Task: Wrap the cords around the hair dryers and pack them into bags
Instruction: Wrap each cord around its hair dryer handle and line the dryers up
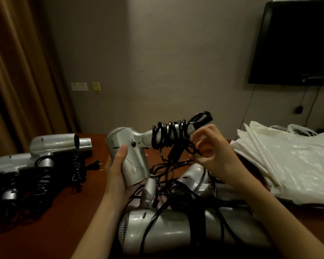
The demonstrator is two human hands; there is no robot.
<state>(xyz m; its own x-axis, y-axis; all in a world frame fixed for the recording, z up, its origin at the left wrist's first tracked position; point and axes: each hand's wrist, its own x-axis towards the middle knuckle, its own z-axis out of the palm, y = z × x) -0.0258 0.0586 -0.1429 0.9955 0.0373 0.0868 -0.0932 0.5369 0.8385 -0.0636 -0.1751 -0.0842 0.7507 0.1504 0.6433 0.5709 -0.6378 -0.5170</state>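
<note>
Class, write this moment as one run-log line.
step: wrapping cord | left hand: grips hair dryer | right hand: pinches cord coiled on handle | bags: flat, right

Bare brown table (67, 217) shows at the lower left of the frame, between the row of wrapped dryers (43, 161) along the left edge and the left hand (118, 171). At bottom centre, loose dryers (168, 232) and tangled cords (165, 171) fill the table under both hands, leaving no flat gap there. The right side is covered by a stack of white plastic bags (292, 161). Above the held dryer (129, 152) and the right hand (215, 152), the space up to the wall (157, 62) is open.
</note>
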